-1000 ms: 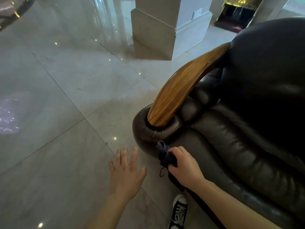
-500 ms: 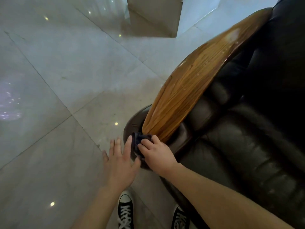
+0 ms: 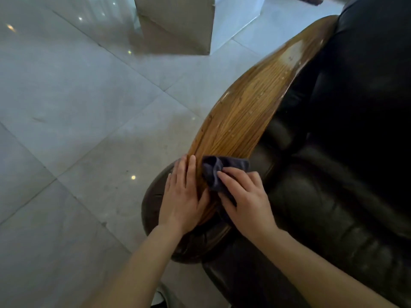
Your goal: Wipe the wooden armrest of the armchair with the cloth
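Observation:
The wooden armrest (image 3: 251, 107) curves up from the rounded front of a dark leather armchair (image 3: 347, 178) toward its back; small droplets dot the glossy wood. A dark blue cloth (image 3: 214, 172) lies crumpled on the armrest's lower end. My right hand (image 3: 246, 201) presses down on the cloth and grips it, fingers spread over it. My left hand (image 3: 183, 196) lies flat, fingers together, on the armrest's left edge beside the cloth and holds nothing.
Polished grey marble floor (image 3: 77, 107) spreads to the left of the chair. A square stone column base (image 3: 178, 25) stands on the floor beyond the armrest. The tip of a shoe (image 3: 159, 296) shows at the bottom edge.
The view has moved closer over the armrest. My right hand lifted the cloth from the chair's front up onto the wood. My left hand came from the air to rest on the armrest's edge.

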